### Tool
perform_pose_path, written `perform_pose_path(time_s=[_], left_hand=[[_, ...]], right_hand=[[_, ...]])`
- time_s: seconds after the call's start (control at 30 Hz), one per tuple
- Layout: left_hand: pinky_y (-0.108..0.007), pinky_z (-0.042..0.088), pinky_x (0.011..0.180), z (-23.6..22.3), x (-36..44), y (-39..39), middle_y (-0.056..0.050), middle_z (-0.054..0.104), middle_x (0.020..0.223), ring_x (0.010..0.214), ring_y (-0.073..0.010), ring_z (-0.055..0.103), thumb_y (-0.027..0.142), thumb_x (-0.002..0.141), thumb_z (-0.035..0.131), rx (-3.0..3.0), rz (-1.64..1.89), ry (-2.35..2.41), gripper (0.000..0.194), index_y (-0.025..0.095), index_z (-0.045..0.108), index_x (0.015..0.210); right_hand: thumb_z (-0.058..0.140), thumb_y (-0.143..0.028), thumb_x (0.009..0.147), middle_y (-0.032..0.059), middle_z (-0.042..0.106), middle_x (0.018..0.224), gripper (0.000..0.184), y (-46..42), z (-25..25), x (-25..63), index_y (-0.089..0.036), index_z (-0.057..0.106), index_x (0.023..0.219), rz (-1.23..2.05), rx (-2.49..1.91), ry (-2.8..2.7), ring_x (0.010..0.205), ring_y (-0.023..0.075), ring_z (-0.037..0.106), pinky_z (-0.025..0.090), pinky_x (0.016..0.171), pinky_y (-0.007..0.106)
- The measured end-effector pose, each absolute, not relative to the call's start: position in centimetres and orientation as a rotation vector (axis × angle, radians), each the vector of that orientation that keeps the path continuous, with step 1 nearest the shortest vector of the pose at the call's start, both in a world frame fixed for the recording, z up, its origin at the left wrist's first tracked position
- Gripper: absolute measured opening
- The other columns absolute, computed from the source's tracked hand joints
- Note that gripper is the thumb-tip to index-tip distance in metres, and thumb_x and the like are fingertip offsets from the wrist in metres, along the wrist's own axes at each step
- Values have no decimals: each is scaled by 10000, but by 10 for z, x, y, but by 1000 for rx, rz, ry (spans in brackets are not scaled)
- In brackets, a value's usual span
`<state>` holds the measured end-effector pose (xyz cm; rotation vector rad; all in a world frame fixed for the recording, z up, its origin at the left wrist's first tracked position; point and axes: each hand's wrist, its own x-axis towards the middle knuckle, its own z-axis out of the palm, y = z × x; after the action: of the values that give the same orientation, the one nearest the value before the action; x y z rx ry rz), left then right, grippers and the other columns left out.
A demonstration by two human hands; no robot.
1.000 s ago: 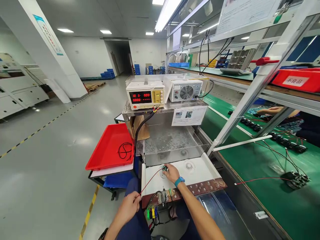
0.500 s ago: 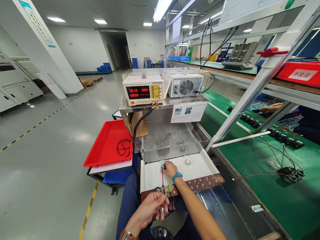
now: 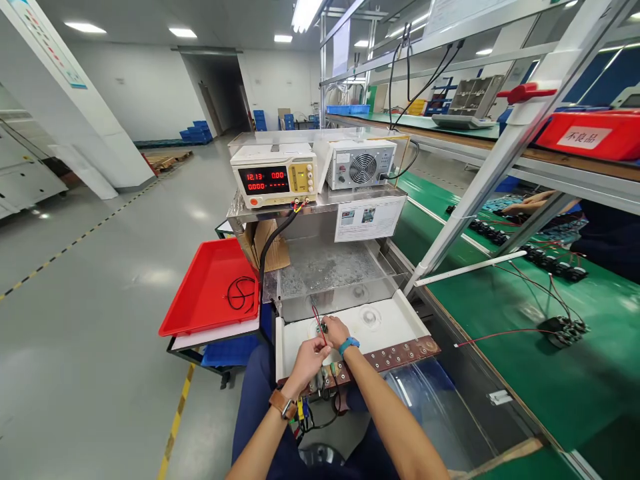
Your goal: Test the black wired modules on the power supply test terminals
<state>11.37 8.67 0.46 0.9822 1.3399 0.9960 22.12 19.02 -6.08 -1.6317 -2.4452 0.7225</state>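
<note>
In my right hand (image 3: 336, 331), closed at its fingertips, is a small circuit board (image 3: 323, 328) over the white fixture tray (image 3: 400, 323). A thin red-and-black wire (image 3: 315, 313) loops up beside the board. My left hand (image 3: 311, 357) is pinched on this wire, close beside the right fingers. The exact contact between wire and board is too small to make out. Below both hands runs a brown strip (image 3: 385, 360) with metal studs, with clips and cables (image 3: 304, 408) hanging under it.
A power supply (image 3: 274, 177) with red digits stands on the metal shelf ahead. To the left is a red tray (image 3: 200, 293) with a black cable (image 3: 241, 293). On the right, a green bench (image 3: 500, 300) carries black wired units (image 3: 565, 331); a co-worker's hand (image 3: 525, 203) is at its far side.
My left hand has moved up and forward from below the strip to beside my right hand, bringing the wire's end up. The view has shifted slightly to the right.
</note>
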Motion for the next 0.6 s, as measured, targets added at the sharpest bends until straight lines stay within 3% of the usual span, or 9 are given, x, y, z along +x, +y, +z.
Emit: perform_pose_path(time_s=[0.13, 0.33, 0.6], left_hand=[[-298, 431, 705, -12, 116, 91, -16, 650, 669, 689, -168, 548, 499, 609, 760, 1091, 983, 1406, 352, 166, 651, 645], [-258, 332, 565, -31, 116, 93, 42, 505, 511, 540, -117, 439, 590, 594, 728, 1122, 901, 1475, 442, 190, 542, 559], [-266, 299, 544, -36, 117, 96, 32, 472, 480, 502, -107, 398, 632, 638, 684, 1147, 822, 1502, 486, 201, 509, 495]], right_hand=[[634, -267, 848, 72, 672, 1091, 259, 190, -61, 221, -212, 622, 1101, 721, -1631, -2429, 1067, 228, 572, 404, 790, 281], [682, -321, 841, 73, 673, 1101, 289, 190, -64, 221, -212, 622, 1102, 736, -1631, -2412, 1079, 237, 570, 406, 791, 285], [716, -337, 834, 69, 672, 1110, 317, 191, -66, 223, -212, 618, 1109, 734, -1621, -2416, 1085, 237, 569, 399, 780, 278]])
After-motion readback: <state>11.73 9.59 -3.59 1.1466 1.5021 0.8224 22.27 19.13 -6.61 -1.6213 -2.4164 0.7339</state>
